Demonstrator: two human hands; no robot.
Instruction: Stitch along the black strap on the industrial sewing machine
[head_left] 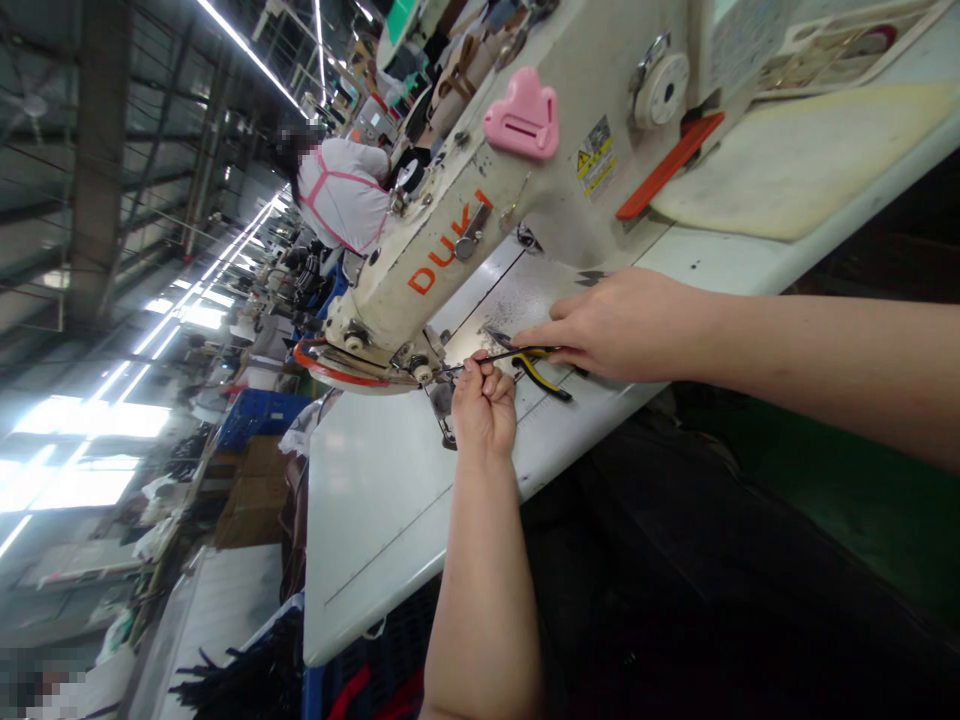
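A narrow dark strip (504,355) runs from the needle area of a sewing machine (480,190) marked "DUKI" to my right hand. My left hand (486,405) is closed and pinches this strip close to the presser foot, which is partly hidden. My right hand (619,322) comes in from the right, its fingers closed at the strip's other end. Beneath the strip, beside my right fingertips, snips (544,380) with yellow and black handles lie on the machine bed.
A pink plastic piece (523,115) is fixed to the machine arm. To the right are an orange lever (670,168), a pale sheet (795,165) and a tray (847,50) of small items. A person (345,190) in a pink-strapped apron stands beyond the white table (375,500).
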